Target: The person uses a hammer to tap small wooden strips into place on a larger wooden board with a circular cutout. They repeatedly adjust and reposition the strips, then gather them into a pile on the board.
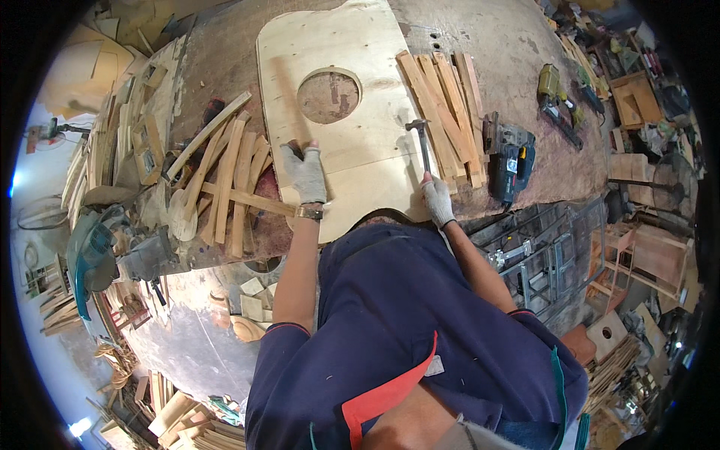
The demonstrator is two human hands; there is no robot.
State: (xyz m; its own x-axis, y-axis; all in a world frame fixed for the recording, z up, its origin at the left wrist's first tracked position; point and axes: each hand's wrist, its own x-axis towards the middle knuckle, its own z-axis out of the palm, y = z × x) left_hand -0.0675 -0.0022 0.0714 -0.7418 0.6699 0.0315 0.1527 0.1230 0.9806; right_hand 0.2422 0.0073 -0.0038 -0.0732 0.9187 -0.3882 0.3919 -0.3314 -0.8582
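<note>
My left hand (305,174), in a light work glove with bare fingertips, rests over a pale plywood panel (360,176). Its thumb and finger are apart, and no held thing can be made out. A blurred brown streak runs up the panel from the fingertips; whether it is a strip or a mark I cannot tell. My right hand (436,199), also gloved, is closed round the handle of a hammer (425,150), its head pointing away from me near the panel's right edge. A large round hole passes through the panel, and its near edge has a curved cutout.
Wooden strips (232,180) lie piled left of the panel, one reaching toward my left wrist. More strips (450,112) lie at its right. Beyond those are a dark power tool (512,165) and a green-and-black tool (555,105). Metal frames (551,255) stand below the bench's right side.
</note>
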